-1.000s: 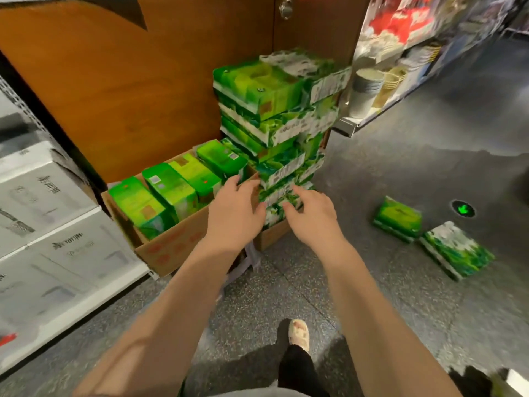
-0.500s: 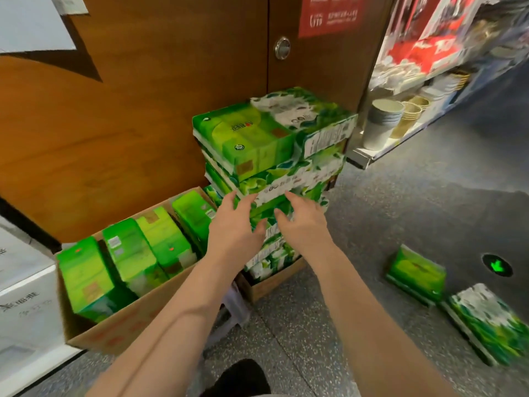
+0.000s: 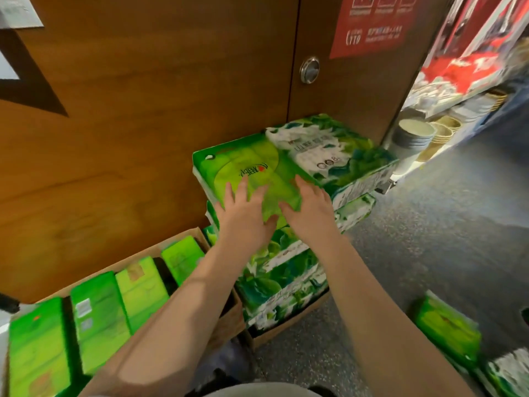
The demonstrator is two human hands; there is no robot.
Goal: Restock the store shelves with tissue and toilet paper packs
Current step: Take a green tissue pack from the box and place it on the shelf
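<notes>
A stack of green tissue packs (image 3: 289, 224) stands against a brown wooden door (image 3: 143, 124), its lowest packs sitting in a small cardboard box (image 3: 289, 322) on the floor. The top pack (image 3: 257, 167), bright green with a leaf design, lies flat beside a white-and-green pack (image 3: 329, 150) at the same level.

The left hand (image 3: 243, 216) lies on the near part of the top pack with its fingers spread and nearly straight, palm down. The right hand (image 3: 310, 207) lies just beside it on the same pack, fingers also stretched forward and flat. Neither hand curls round anything; both press or rest on the wrapper, and the two thumbs come close together over the pack's front edge.

To the left of the stack, a larger open cardboard carton (image 3: 226, 319) holds a row of green packs (image 3: 97, 316) standing on edge. On the grey speckled floor (image 3: 429, 239) at the right, well apart from the stack, lie a loose green pack (image 3: 449, 328) and, just beyond it at the frame's edge, a white-and-green one (image 3: 512, 373).

The door carries a round metal lock (image 3: 309, 69) and a red notice (image 3: 375, 22) above it. Right of the door, a store shelf (image 3: 429, 156) holds stacks of paper cups (image 3: 412, 138) and red packaged goods (image 3: 463, 67), blurred.
</notes>
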